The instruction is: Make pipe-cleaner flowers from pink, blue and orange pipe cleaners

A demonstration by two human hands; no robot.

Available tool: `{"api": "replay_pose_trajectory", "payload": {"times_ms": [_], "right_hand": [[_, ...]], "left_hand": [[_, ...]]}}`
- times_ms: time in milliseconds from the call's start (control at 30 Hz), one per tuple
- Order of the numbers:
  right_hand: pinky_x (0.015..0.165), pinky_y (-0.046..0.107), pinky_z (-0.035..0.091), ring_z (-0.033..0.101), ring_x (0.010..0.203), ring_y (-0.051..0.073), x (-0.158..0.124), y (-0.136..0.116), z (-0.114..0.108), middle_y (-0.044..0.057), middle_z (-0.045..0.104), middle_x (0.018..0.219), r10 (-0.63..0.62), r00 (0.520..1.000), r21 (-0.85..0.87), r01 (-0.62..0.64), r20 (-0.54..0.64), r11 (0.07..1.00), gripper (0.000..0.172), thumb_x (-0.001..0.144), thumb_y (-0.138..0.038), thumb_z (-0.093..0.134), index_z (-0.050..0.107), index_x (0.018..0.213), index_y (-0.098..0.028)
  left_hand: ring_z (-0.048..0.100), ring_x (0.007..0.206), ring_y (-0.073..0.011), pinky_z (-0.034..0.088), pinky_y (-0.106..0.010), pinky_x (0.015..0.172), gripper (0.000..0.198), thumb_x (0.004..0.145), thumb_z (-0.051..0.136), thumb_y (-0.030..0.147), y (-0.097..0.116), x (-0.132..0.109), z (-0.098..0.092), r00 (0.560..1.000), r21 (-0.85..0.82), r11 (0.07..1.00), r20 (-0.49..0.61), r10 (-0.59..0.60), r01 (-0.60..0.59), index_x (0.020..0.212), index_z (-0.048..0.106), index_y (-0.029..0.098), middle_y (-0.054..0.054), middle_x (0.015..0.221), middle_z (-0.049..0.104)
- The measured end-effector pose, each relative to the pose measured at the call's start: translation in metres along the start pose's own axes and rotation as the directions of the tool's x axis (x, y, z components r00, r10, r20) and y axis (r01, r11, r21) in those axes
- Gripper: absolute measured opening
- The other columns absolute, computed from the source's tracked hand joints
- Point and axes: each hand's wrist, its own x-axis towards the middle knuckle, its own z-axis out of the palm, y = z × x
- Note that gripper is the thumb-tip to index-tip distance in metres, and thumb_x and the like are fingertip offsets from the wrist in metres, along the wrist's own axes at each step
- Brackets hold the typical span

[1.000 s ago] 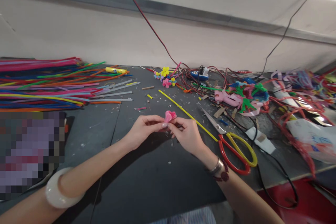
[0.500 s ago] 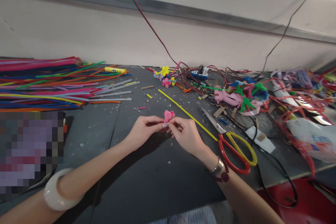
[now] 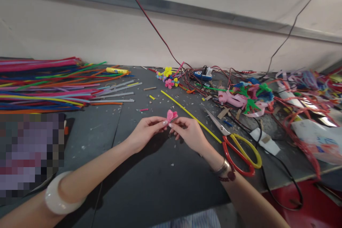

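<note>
Both of my hands meet over the dark grey table (image 3: 149,185) and pinch a small pink pipe-cleaner flower (image 3: 171,115). My left hand (image 3: 145,133) grips it from the left with thumb and fingertips. My right hand (image 3: 189,133) grips it from the right, fingers curled. A long yellow pipe cleaner (image 3: 187,113) lies just behind my right hand. Red and yellow scissors (image 3: 235,146) lie to its right.
A big pile of coloured pipe cleaners (image 3: 48,85) fills the far left. Small finished flowers (image 3: 168,78), a glue gun (image 3: 203,75), red and black cables and a heap of craft pieces (image 3: 248,96) crowd the back right. A blurred patch sits at the left.
The pink flower has turned a little in my fingertips and both hands have shifted slightly away from me. Everything on the table lies where it was.
</note>
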Motion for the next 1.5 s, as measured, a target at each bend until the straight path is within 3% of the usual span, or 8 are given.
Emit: {"api": "replay_pose_trajectory", "payload": {"times_ms": [333, 567, 733, 933, 1133, 1267, 1400, 1500], "right_hand": [[0.048, 0.019, 0.045, 0.05, 0.051, 0.007, 0.0, 0.002, -0.007, -0.001, 0.056, 0.063, -0.114, 0.993, -0.051, 0.115, 0.024, 0.992, 0.014, 0.078, -0.028, 0.055, 0.061, 0.078, -0.015], [0.048, 0.019, 0.045, 0.052, 0.053, 0.008, 0.005, 0.012, -0.001, 0.0, 0.058, 0.066, -0.106, 0.993, 0.079, 0.102, 0.043, 0.992, 0.015, 0.077, -0.027, 0.056, 0.061, 0.082, -0.015], [0.049, 0.019, 0.044, 0.052, 0.056, 0.008, 0.006, 0.012, 0.004, 0.0, 0.058, 0.067, -0.126, 0.992, 0.128, 0.126, -0.008, 0.984, 0.012, 0.077, -0.025, 0.057, 0.062, 0.081, -0.015], [0.048, 0.019, 0.044, 0.051, 0.053, 0.008, 0.003, 0.008, 0.006, -0.001, 0.059, 0.066, -0.165, 0.986, 0.148, 0.168, -0.036, 0.975, 0.011, 0.075, -0.026, 0.058, 0.062, 0.081, -0.017], [0.054, 0.021, 0.042, 0.05, 0.057, 0.009, 0.001, 0.012, 0.009, 0.0, 0.06, 0.068, -0.265, 0.954, 0.026, 0.271, -0.144, 0.962, 0.009, 0.076, -0.024, 0.057, 0.063, 0.077, -0.017], [0.055, 0.022, 0.042, 0.051, 0.058, 0.01, 0.0, 0.011, 0.012, 0.001, 0.061, 0.071, -0.226, 0.963, 0.082, 0.24, -0.15, 0.967, 0.011, 0.076, -0.025, 0.057, 0.064, 0.079, -0.017], [0.05, 0.022, 0.04, 0.047, 0.05, 0.009, 0.001, 0.011, 0.011, -0.001, 0.056, 0.064, -0.189, 0.979, 0.134, 0.197, -0.074, 0.971, 0.013, 0.076, -0.028, 0.057, 0.064, 0.07, -0.018], [0.048, 0.022, 0.039, 0.046, 0.049, 0.009, 0.003, 0.013, 0.009, -0.001, 0.054, 0.06, -0.176, 0.983, 0.14, 0.183, -0.061, 0.973, 0.016, 0.075, -0.029, 0.057, 0.064, 0.067, -0.018]], "left_hand": [[0.053, 0.065, -0.0069, 0.039, -0.018, 0.065, 0.01, 0.066, 0.071, 0.021, 0.0, 0.001, 0.0, 0.999, -0.162, 0.986, 0.032, -0.03, 0.034, 0.072, 0.068, 0.014, 0.0, 0.067, 0.063], [0.052, 0.06, -0.0042, 0.042, -0.015, 0.063, 0.01, 0.07, 0.068, 0.015, -0.003, 0.003, -0.003, 0.99, -0.323, 0.94, 0.119, -0.071, 0.106, 0.079, 0.069, 0.011, -0.001, 0.069, 0.063], [0.051, 0.056, -0.0032, 0.045, -0.012, 0.058, 0.014, 0.071, 0.066, 0.011, -0.001, 0.002, -0.004, 0.973, -0.423, 0.888, 0.21, -0.096, 0.179, 0.084, 0.067, 0.006, -0.001, 0.065, 0.06], [0.054, 0.054, -0.0045, 0.048, -0.012, 0.055, 0.017, 0.073, 0.061, 0.004, -0.001, 0.002, -0.005, 0.975, -0.458, 0.868, 0.188, -0.119, 0.194, 0.089, 0.066, 0.005, -0.003, 0.066, 0.061], [0.056, 0.057, -0.0048, 0.05, -0.012, 0.057, 0.015, 0.076, 0.056, 0.003, 0.0, -0.002, -0.003, 0.95, -0.566, 0.773, 0.275, -0.15, 0.286, 0.088, 0.064, 0.006, -0.005, 0.069, 0.06], [0.056, 0.056, -0.0038, 0.049, -0.01, 0.057, 0.012, 0.073, 0.063, 0.006, 0.001, -0.002, -0.003, 0.946, -0.502, 0.812, 0.274, -0.175, 0.296, 0.084, 0.066, 0.009, -0.002, 0.067, 0.06], [0.057, 0.055, -0.0047, 0.049, -0.012, 0.056, 0.015, 0.067, 0.07, 0.014, 0.0, 0.001, -0.004, 0.983, -0.282, 0.944, 0.104, -0.15, 0.174, 0.082, 0.068, 0.012, -0.001, 0.065, 0.064], [0.06, 0.058, -0.0081, 0.05, -0.017, 0.058, 0.013, 0.064, 0.073, 0.02, 0.001, 0.0, -0.004, 0.999, -0.12, 0.992, -0.005, -0.045, 0.045, 0.076, 0.07, 0.015, -0.001, 0.066, 0.067]]}}
